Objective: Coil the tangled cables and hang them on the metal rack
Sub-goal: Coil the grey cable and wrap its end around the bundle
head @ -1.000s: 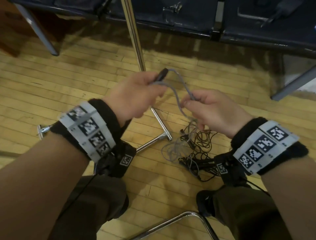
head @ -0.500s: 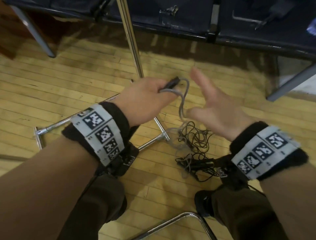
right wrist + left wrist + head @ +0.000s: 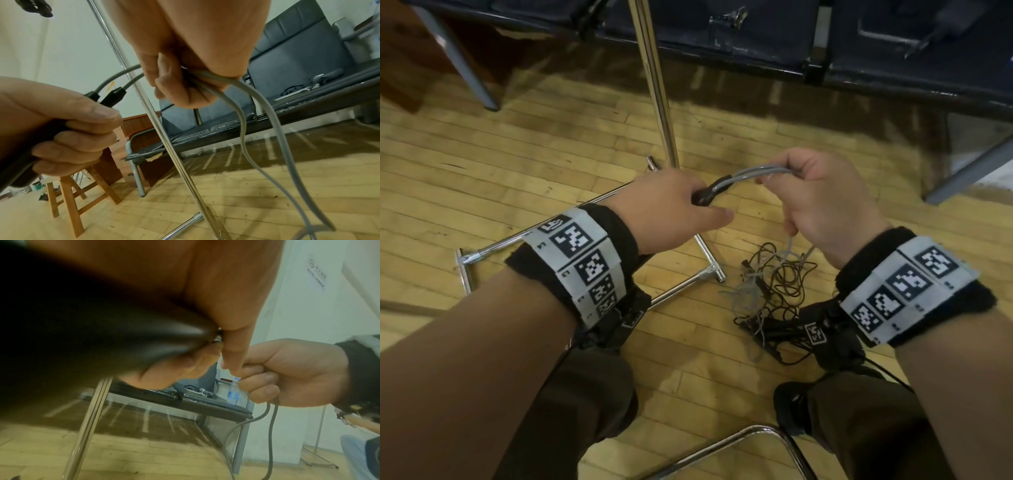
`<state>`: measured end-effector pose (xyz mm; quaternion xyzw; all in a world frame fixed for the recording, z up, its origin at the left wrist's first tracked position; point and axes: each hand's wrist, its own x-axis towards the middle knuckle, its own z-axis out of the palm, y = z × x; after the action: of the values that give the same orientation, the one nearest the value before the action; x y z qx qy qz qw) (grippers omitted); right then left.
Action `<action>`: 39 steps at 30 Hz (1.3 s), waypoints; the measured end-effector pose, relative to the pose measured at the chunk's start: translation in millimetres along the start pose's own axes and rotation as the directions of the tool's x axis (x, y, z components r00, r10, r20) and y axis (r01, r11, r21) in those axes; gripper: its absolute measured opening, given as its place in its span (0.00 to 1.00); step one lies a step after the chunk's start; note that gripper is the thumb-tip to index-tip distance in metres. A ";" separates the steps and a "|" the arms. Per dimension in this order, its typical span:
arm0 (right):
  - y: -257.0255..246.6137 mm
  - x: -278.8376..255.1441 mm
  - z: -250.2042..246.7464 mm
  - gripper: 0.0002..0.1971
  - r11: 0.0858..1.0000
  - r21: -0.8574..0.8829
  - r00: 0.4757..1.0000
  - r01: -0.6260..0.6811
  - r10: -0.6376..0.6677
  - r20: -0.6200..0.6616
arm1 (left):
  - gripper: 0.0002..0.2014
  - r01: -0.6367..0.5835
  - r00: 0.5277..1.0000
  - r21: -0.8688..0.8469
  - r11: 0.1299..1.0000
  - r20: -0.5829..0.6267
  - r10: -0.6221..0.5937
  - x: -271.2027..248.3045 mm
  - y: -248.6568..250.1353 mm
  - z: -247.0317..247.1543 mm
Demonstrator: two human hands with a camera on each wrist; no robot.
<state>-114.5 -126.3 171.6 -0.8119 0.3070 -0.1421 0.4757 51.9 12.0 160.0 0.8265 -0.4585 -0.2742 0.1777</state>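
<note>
Grey cable (image 3: 751, 174) now gripped by both hands again.

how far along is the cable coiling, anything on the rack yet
Early. Nothing shows coiled or hung: only the metal rack's pole and base are in view, both bare. In hand: the left hand grips the grey cable's black plug ends, the right hand grips its two strands. Left: the tangled cables on the floor.
</note>
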 end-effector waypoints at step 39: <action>-10.2 -10.8 1.0 0.13 1.000 -0.016 0.975 -0.012 0.016 0.220 | 0.16 -0.116 0.992 -0.074 0.990 -0.066 0.111 -6.1 10.9 -0.2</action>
<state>-118.6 -115.1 180.6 -0.8240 0.2593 -0.0458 0.5017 42.2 11.6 167.9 0.7996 -0.4879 -0.2556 0.2392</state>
